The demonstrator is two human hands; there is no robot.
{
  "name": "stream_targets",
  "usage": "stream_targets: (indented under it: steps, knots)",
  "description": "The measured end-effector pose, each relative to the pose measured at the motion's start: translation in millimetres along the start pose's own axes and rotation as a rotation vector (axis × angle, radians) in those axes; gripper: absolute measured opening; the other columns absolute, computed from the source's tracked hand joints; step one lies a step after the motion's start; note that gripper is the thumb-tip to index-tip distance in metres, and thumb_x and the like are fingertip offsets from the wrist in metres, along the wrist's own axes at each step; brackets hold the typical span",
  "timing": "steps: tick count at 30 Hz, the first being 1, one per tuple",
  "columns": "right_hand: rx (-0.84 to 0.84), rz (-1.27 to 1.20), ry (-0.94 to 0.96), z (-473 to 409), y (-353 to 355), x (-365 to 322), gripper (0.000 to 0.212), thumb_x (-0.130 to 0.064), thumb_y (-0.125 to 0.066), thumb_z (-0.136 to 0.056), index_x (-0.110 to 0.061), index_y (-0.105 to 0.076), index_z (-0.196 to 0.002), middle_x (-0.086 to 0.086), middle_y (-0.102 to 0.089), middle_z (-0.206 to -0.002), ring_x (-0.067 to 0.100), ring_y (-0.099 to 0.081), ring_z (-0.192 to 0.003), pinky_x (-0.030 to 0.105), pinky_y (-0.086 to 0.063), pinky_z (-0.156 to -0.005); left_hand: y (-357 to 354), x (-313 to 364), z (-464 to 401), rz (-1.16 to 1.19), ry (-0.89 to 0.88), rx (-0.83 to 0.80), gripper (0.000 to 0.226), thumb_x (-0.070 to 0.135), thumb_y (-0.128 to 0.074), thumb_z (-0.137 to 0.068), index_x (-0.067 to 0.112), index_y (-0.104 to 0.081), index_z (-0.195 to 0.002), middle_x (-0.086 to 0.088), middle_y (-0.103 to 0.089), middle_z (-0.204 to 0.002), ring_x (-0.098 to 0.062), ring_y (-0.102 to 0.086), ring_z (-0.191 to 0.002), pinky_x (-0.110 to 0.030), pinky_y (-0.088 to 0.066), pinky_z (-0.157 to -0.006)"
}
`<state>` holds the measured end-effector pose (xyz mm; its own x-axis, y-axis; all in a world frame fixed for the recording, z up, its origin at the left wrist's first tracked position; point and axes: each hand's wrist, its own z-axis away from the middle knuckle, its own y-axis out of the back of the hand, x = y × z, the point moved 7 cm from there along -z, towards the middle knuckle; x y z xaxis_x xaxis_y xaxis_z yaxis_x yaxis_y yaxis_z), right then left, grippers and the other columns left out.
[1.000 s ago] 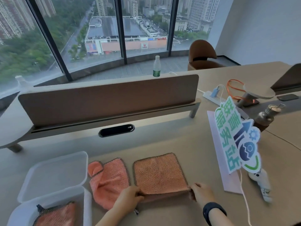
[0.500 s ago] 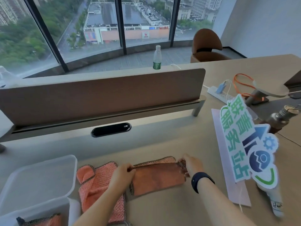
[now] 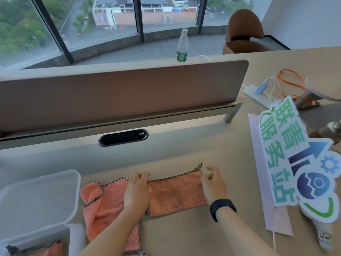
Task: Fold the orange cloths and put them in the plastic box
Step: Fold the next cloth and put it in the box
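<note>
Translucent plastic makes up the plastic box (image 3: 35, 242) at the far left of the desk (image 3: 193, 235), with its lid (image 3: 38, 196) lying open just behind it. One orange cloth, a stored cloth (image 3: 46, 249), already lies inside the box, only its dark-edged top showing at the lower border.

Using the folded cloth (image 3: 175, 193) in the middle of the desk as the landmark: to its left, touching its left end, lies a rumpled cloth (image 3: 107, 206), also orange, with one corner turned over toward the lid. The left hand (image 3: 137, 194) rests flat across the place where the two cloths meet, fingers straight and together, pressing down rather than gripping. The folded cloth itself lies as a long band with its dark stitched edge along the far side. At its right end the right hand (image 3: 213, 183) sits with fingers loosely curled; its fingertips are at the raised far corner of the cloth, but whether they pinch that corner or merely touch it I cannot tell. A dark wristband (image 3: 222, 207) circles that wrist.

Behind the folded cloth runs a brown divider panel (image 3: 120, 97), with a water bottle (image 3: 182, 46) beyond it. To the right of the folded cloth stands a green and blue sign (image 3: 302, 163) over a pale sheet (image 3: 271, 191), and farther behind that, a white power strip (image 3: 258, 95) with an orange cable (image 3: 289, 84).
</note>
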<state>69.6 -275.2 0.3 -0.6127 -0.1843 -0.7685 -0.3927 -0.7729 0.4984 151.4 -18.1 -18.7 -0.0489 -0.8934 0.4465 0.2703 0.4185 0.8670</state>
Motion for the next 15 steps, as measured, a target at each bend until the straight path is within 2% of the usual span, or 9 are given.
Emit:
stream_targets:
  steps: [2,4,6,9,12,15]
  knots:
    - [-0.001,0.115,0.103,12,-6,-1,0.023,-0.017,-0.049,-0.089,-0.029,-0.054,-0.108,-0.004,-0.062,-0.082,0.014,-0.059,-0.069,0.027,-0.045,-0.056,-3,12,4,-0.117,-0.157,-0.015,0.052,0.012,-0.057,-0.082,0.029,-0.048,-0.13,0.001,-0.043,-0.133,-0.02,-0.043,-0.118,-0.035,-0.046,-0.091]
    - [-0.033,0.233,0.18,23,-20,3,0.023,-0.017,-0.049,-0.089,-0.027,-0.058,-0.108,-0.009,-0.063,-0.088,0.012,-0.06,-0.076,0.029,-0.049,-0.066,-9,20,8,-0.209,-0.305,-0.054,0.058,0.008,-0.055,-0.08,0.031,-0.045,-0.132,0.001,-0.039,-0.144,-0.023,-0.04,-0.126,-0.041,-0.041,-0.1]
    - [-0.076,0.312,0.256,34,-37,9,0.026,-0.018,-0.051,-0.088,-0.026,-0.06,-0.111,-0.012,-0.062,-0.099,0.008,-0.058,-0.087,0.025,-0.047,-0.077,-15,23,10,-0.274,-0.427,-0.095,0.066,0.004,-0.057,-0.075,0.032,-0.045,-0.133,0.0,-0.042,-0.145,-0.026,-0.043,-0.128,-0.044,-0.044,-0.099]
    - [-0.149,0.39,0.315,44,-57,17,0.027,-0.02,-0.054,-0.086,-0.028,-0.058,-0.112,-0.013,-0.057,-0.108,0.004,-0.052,-0.096,0.02,-0.044,-0.081,-22,24,16,-0.355,-0.563,-0.149,0.08,0.005,-0.065,-0.063,0.037,-0.043,-0.133,0.002,-0.048,-0.142,-0.024,-0.051,-0.124,-0.043,-0.052,-0.092]
    - [-0.16,0.473,0.418,44,-66,18,0.029,-0.022,-0.055,-0.084,-0.027,-0.058,-0.113,-0.007,-0.053,-0.118,0.013,-0.049,-0.109,0.028,-0.047,-0.088,-26,23,29,-0.401,-0.672,-0.185,0.077,0.018,-0.07,-0.059,0.041,-0.048,-0.129,0.003,-0.052,-0.14,-0.02,-0.056,-0.119,-0.035,-0.052,-0.089]
    - [-0.188,0.637,0.547,42,-71,12,0.036,-0.026,-0.053,-0.084,-0.026,-0.057,-0.12,-0.004,-0.054,-0.12,0.02,-0.048,-0.111,0.034,-0.043,-0.09,-29,19,44,-0.409,-0.707,-0.236,0.069,0.036,-0.067,-0.058,0.045,-0.051,-0.126,0.004,-0.052,-0.14,-0.018,-0.057,-0.119,-0.033,-0.051,-0.089]
